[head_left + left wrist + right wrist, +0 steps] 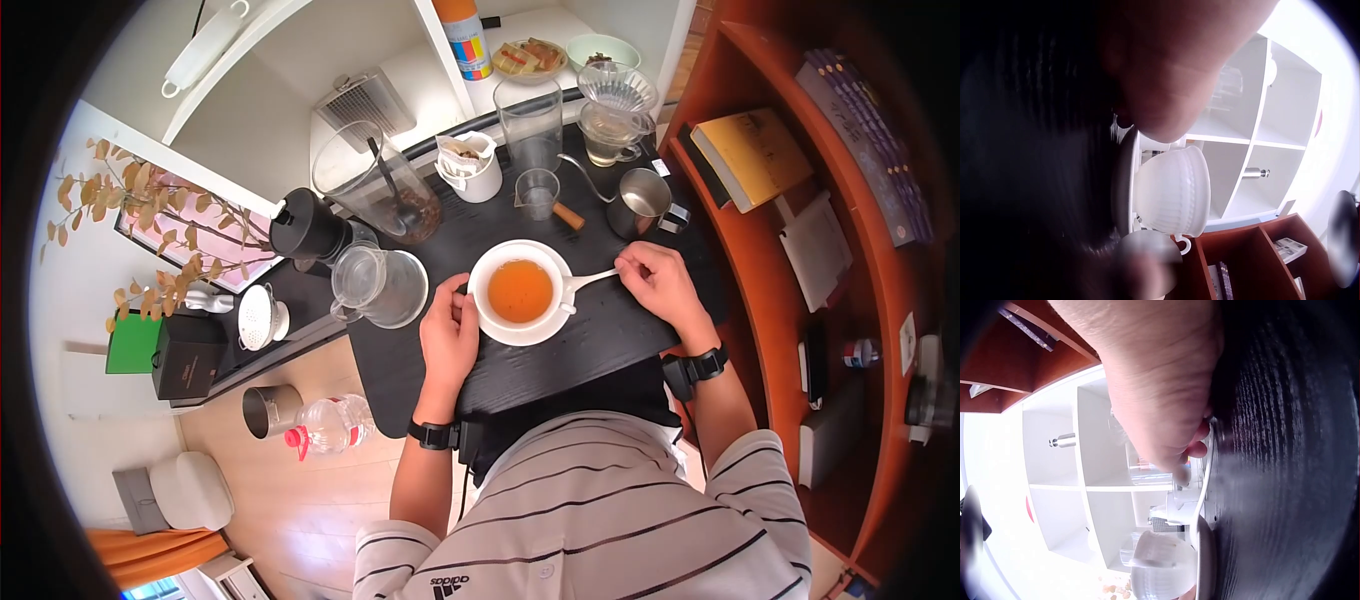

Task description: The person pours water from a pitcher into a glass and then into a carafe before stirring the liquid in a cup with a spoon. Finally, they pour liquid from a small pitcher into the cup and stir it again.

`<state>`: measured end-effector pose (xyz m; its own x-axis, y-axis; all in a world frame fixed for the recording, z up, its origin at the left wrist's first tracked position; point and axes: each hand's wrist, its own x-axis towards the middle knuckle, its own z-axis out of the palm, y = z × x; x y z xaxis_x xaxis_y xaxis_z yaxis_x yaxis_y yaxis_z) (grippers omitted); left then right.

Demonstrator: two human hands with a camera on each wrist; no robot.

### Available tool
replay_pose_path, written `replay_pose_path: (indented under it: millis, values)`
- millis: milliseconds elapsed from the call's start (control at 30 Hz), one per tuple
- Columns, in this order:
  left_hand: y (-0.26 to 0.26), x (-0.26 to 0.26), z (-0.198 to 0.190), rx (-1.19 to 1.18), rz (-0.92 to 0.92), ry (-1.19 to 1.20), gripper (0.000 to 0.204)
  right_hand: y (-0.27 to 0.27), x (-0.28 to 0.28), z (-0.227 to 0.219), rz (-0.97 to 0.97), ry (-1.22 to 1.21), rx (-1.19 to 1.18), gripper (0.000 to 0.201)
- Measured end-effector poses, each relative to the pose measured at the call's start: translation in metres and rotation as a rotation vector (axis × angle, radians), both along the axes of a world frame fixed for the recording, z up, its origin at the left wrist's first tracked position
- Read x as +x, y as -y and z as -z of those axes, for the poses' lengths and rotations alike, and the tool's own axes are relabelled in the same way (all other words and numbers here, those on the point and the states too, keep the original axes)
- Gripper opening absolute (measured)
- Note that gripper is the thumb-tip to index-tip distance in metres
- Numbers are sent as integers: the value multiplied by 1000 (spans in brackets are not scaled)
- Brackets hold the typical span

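A white cup (481, 262) of amber liquid stands on a white saucer (528, 340), its handle to the right. At the saucer's left edge, my left hand (449, 338) holds the rim, thumb beside the cup; the fingers' undersides are hidden. My right hand (660, 285) pinches the end of a white spoon (594, 278) reaching over the saucer's right side. The left wrist view shows the ribbed cup (1175, 190) beyond my blurred left hand (1166, 69). In the right wrist view, my right hand (1160, 387) is over the spoon handle (1206, 481), near the saucer (1206, 559).
Behind the cup on the black table (500, 385) are a small glass pitcher (538, 193), a steel kettle (640, 203) and a white canister (478, 182). A glass server (375, 285) stands left. A red-brown bookshelf (760, 330) borders the right; a bottle (335, 424) is on the floor.
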<state>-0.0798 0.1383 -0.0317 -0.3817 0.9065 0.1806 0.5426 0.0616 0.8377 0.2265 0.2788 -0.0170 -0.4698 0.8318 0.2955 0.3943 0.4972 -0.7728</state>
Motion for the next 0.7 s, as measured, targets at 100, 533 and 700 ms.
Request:
replay_pose_path:
  millis: [100, 533, 700]
  values:
    - [-2, -1, 2, 18, 5, 22, 27, -1, 0, 0, 2, -6, -6, 13]
    - [-1, 1, -2, -34, -13, 61, 26, -2, -1, -1, 3, 31, -8, 11]
    - [-1, 1, -1, -32, -15, 56, 27, -2, 0, -2, -16, 41, -21, 12]
